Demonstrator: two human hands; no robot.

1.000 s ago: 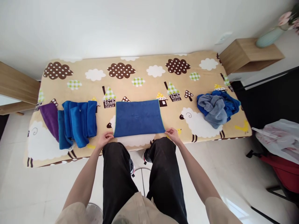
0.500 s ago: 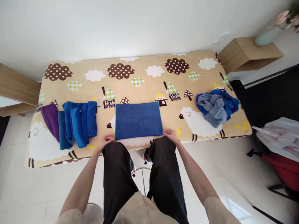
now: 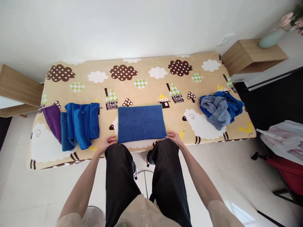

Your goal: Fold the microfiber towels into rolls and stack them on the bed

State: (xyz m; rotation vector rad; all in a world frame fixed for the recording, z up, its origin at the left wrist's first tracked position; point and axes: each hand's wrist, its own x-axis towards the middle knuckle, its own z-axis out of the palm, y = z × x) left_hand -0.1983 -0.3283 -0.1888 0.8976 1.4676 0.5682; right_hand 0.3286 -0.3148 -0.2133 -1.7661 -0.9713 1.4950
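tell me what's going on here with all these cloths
A person has a blue cloth spread flat on a patterned cover, with the left hand and right hand at its two near corners. On the person's left lie several blue bundles, folded or rolled, beside a purple cloth. On the right sits a crumpled heap of blue and grey fabric, which neither hand is touching.

You have two hands (image 3: 174,138), one flat blue cloth (image 3: 142,123), one purple cloth (image 3: 53,121), one crumpled heap (image 3: 216,110), one vase (image 3: 271,38), and several blue rolls (image 3: 80,130) too overlapped to count.
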